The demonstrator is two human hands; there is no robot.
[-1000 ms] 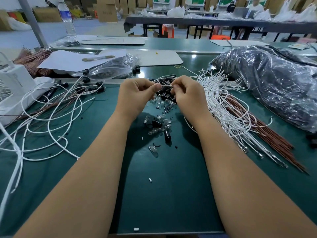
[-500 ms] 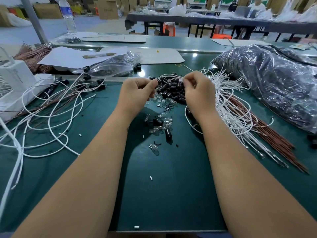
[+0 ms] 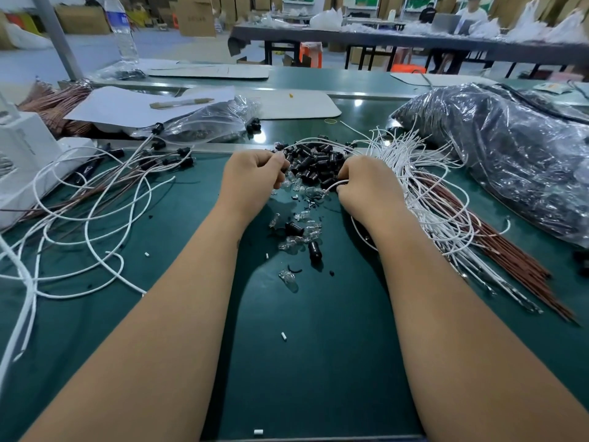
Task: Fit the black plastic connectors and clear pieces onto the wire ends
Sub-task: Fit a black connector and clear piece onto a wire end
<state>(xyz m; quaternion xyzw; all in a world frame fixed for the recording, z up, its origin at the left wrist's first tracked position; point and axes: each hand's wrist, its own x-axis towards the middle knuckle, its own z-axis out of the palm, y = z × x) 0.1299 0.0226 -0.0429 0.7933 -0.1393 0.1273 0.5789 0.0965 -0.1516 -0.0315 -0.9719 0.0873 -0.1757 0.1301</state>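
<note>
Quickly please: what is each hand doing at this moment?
Left hand: fingers curled at the connector pile; contents cannot be told.
Right hand: pinches a white wire.

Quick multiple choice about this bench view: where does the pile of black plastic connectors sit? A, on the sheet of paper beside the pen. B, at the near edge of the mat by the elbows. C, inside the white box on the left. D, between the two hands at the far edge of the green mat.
D: the pile of black connectors lies on the green mat between the left hand and the right hand.
</note>
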